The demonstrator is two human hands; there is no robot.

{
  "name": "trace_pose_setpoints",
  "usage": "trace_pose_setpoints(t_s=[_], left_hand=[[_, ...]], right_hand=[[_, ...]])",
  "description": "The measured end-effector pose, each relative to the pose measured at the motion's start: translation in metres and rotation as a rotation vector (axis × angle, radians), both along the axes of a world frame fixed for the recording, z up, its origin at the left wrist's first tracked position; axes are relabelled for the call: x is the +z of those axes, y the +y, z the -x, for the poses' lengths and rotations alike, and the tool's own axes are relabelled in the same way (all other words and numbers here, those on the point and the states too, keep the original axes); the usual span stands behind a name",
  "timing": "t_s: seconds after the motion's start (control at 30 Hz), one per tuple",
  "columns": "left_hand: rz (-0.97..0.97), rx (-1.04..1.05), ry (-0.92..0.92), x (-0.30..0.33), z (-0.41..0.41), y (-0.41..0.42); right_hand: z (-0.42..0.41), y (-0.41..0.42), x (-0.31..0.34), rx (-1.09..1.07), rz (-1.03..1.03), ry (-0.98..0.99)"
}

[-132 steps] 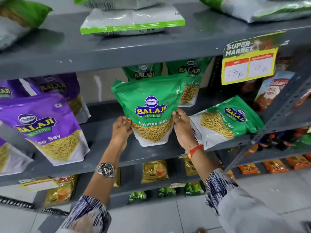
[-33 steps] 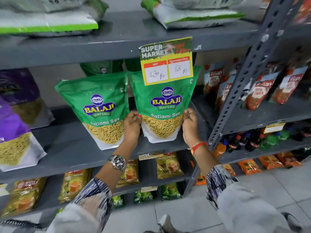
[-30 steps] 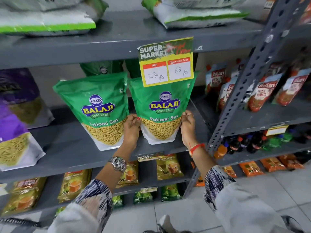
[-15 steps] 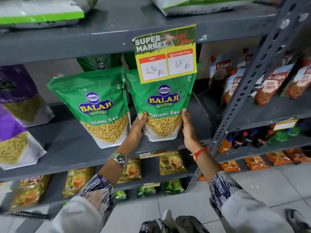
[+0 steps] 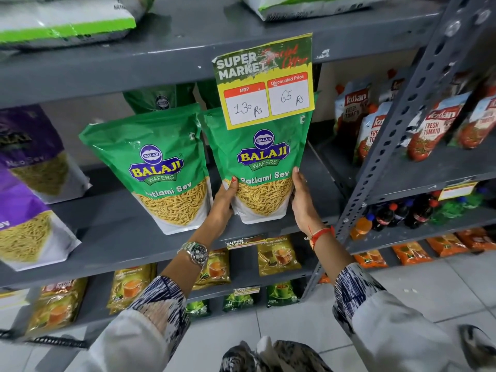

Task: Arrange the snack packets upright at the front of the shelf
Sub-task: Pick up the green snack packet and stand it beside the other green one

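At frame left, purple packets [image 5: 32, 226] lean, blurred. At centre, 1 green packet [image 5: 166, 170] stands upright alone on the shelf [image 5: 112, 237]. The left hand [image 5: 222, 202] and right hand [image 5: 302, 200] press flat against the sides of the 2nd green packet [image 5: 261, 167], upright at the front edge. More green packets [image 5: 161, 99] wait behind, mostly hidden; the price card [image 5: 265, 81] covers the 2nd packet's top.

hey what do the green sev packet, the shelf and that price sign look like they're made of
Packet: seemingly glossy plastic film; it creases and catches the light, with a clear window showing the sev.
Shelf: probably grey painted metal; the matching upright has punched holes, and paint is chipped on the shelf edge above.
Price sign: looks like printed paper or thin card, handwritten prices, edges slightly curled.
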State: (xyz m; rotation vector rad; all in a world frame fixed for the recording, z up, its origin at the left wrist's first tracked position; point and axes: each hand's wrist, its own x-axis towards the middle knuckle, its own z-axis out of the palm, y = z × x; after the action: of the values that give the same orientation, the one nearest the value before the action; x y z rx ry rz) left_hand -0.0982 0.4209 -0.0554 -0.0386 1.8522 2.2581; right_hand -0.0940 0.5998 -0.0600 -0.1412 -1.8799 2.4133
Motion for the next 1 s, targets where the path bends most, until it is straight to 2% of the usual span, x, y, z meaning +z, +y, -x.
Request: trace_pose_setpoints(t_s=[0.37,0.53,0.63,0.73,0.83,0.93,1.0], left_hand=[[-0.051,0.017,0.031,-0.001,0.008,0.001],[0.030,0.058,0.034,-0.001,0.005,0.005],[0.077,0.194,0.041,0.000,-0.008,0.009],[0.100,0.341,0.110,-0.006,-0.035,0.004],[0.140,0.587,0.193,-0.014,-0.069,-0.014],[0.213,0.920,0.264,-0.017,-0.088,-0.043],[0.206,1.053,0.258,-0.017,-0.090,-0.068]], right_hand=[[0.009,-0.002,0.001,0.002,0.093,0.004],[0.008,0.000,-0.006,-0.021,0.064,-0.023],[-0.004,0.002,-0.007,-0.093,0.054,-0.018],[-0.024,0.000,-0.009,-0.206,-0.041,0.025],[-0.049,-0.010,-0.019,-0.333,0.005,0.093],[-0.072,-0.037,-0.028,-0.202,-0.047,0.156],[-0.079,-0.061,-0.030,-0.047,-0.106,0.175]])
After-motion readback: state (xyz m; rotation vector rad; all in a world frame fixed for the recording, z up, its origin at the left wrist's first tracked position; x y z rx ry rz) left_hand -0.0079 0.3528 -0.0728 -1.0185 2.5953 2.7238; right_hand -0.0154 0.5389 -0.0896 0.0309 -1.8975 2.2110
